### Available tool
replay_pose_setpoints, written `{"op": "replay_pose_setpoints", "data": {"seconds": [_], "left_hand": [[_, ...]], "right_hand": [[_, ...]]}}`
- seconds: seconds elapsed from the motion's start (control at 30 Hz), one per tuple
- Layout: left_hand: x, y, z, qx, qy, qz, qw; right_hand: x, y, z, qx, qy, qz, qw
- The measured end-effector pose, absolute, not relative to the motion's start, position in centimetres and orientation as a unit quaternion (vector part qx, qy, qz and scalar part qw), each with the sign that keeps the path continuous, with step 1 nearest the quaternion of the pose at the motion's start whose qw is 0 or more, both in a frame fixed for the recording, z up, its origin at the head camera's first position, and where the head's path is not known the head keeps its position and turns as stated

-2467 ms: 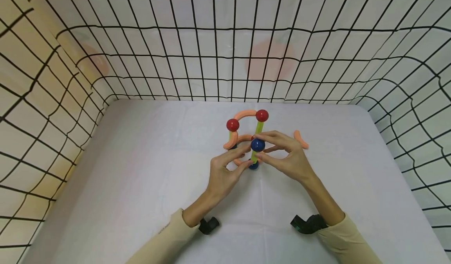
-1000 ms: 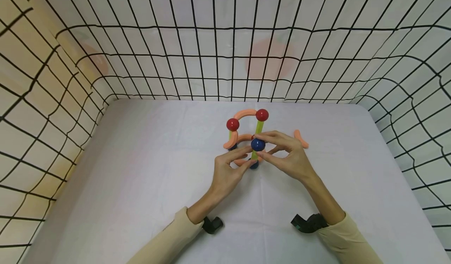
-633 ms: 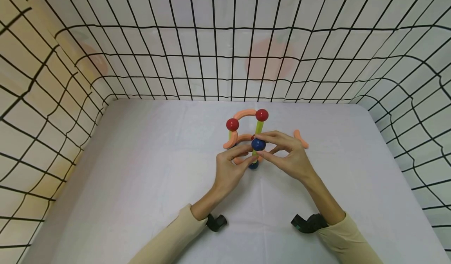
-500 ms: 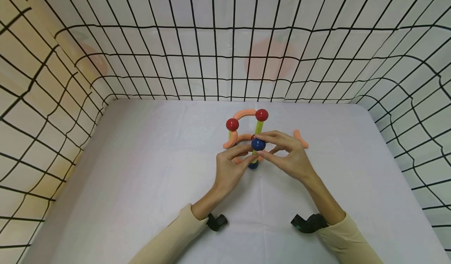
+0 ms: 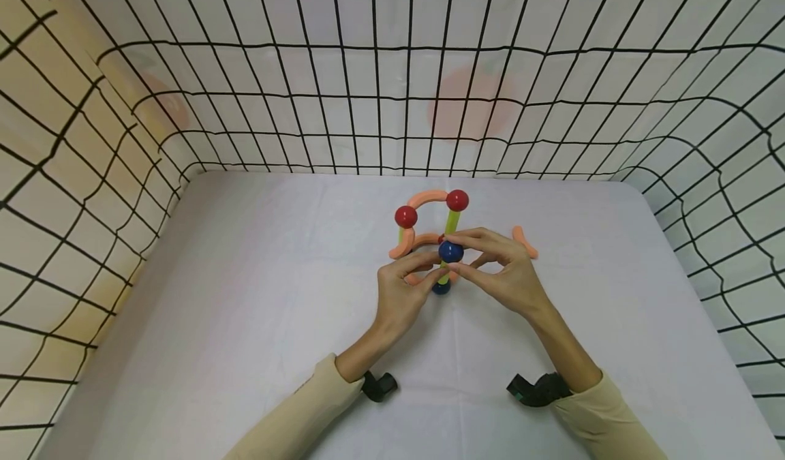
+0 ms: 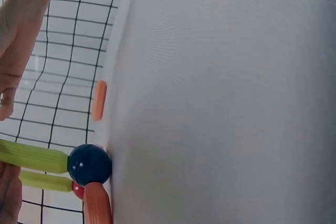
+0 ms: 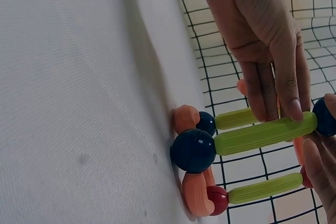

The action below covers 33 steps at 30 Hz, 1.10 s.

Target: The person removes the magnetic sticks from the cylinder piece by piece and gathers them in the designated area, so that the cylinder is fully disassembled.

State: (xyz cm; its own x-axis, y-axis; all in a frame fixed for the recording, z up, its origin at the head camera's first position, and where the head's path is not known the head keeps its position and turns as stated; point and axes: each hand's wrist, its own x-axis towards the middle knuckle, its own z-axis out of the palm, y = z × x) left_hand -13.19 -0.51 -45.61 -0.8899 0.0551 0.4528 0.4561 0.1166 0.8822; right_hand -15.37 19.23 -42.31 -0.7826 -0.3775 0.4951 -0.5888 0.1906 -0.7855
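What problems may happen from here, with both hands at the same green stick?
The right hand pinches the upper blue ball while the left hand holds the green stick; uneven pushing might tip the stick off the lower blue ball. The curved orange piece below the left red ball sits near the left hand, so a bump could knock it loose.

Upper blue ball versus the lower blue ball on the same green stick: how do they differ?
The right hand pinches the upper blue ball; the lower blue ball is untouched. The upper blue ball caps the top of the green stick; the lower blue ball sits at its bottom, by the table. Both are round and blue.
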Motion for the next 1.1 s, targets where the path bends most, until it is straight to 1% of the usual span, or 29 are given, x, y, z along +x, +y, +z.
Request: {"op": "replay_pose_setpoints", "data": {"seconds": [0.63,0.9,1.1], "left_hand": [[-13.25,-0.49,-45.59,-0.176,-0.724,-0.648,0.157],[-13.29,-0.50,-45.67,-0.179,-0.728,-0.642,0.160],[-13.31,-0.50,-45.71,-0.181,-0.730,-0.640,0.159]], "right_hand": [[-15.26,19.36,-42.51,0.304,-0.772,0.547,0.111],[-15.36,19.37,-42.46,0.309,-0.769,0.551,0.100],[-15.37,19.38,-42.48,0.310,-0.767,0.552,0.103]]}}
